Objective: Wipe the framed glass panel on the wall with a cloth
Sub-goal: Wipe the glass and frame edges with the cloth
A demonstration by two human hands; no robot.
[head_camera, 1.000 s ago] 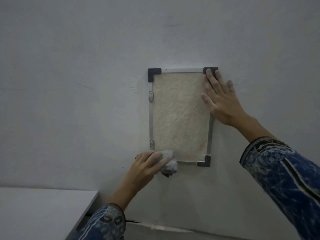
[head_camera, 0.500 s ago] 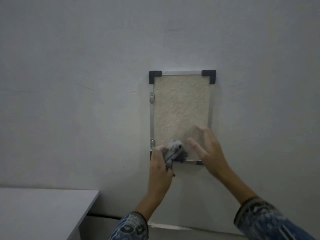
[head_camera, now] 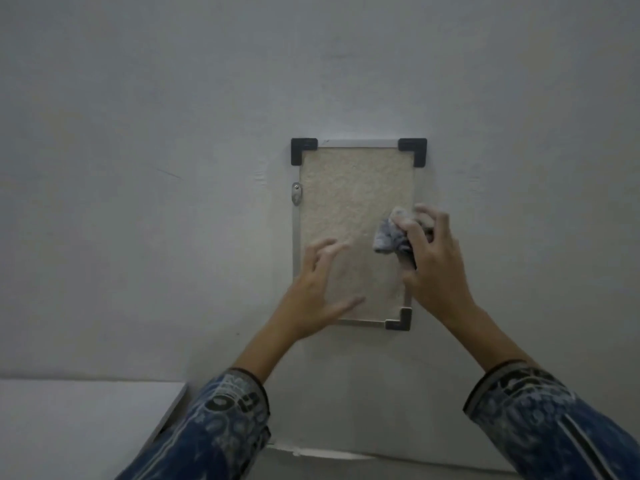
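Note:
A framed glass panel (head_camera: pixel 349 199) hangs on the grey wall, with a speckled beige face, a thin metal frame and black corner pieces. My right hand (head_camera: pixel 433 268) grips a crumpled grey cloth (head_camera: pixel 391 235) against the panel's right side, about mid-height. My left hand (head_camera: pixel 311 296) is over the panel's lower left part, fingers spread and holding nothing; it hides the lower left corner. Both forearms wear blue patterned sleeves.
Two small metal brackets sit on the frame's left side; the upper bracket (head_camera: pixel 296 195) shows. A white tabletop (head_camera: pixel 79 424) juts in at the lower left, below the panel. A white strip (head_camera: pixel 322 453) runs along the wall's base.
The cloth passed from my left hand to my right hand. My right hand came down from the top right corner and now holds the cloth at the right side; my left hand has opened.

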